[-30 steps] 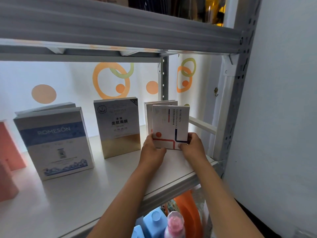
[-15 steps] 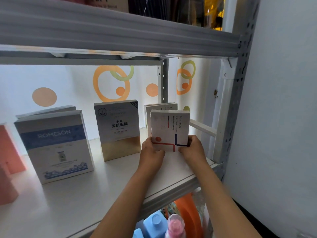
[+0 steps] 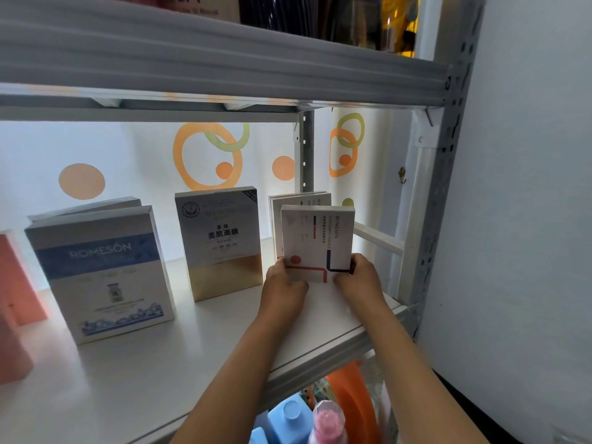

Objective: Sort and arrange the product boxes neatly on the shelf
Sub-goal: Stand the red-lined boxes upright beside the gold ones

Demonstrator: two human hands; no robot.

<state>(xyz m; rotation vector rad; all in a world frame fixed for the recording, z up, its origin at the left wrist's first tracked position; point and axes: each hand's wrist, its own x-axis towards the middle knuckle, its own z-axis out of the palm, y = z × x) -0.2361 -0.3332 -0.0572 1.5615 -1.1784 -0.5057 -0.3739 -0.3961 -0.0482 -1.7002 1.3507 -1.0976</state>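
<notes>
While both hands grip the white ROMESON box (image 3: 317,243) at its lower corners, left hand (image 3: 283,288) and right hand (image 3: 358,278) on opposite edges, it stands upright just in front of the matching boxes (image 3: 299,200) near the rear post (image 3: 306,152). Risk: a hard push could topple that rear row, or skew the box against the gold-bottomed box (image 3: 221,241) beside it.

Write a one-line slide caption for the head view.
Both hands, left hand and right hand, hold a white box upright on the shelf.
</notes>
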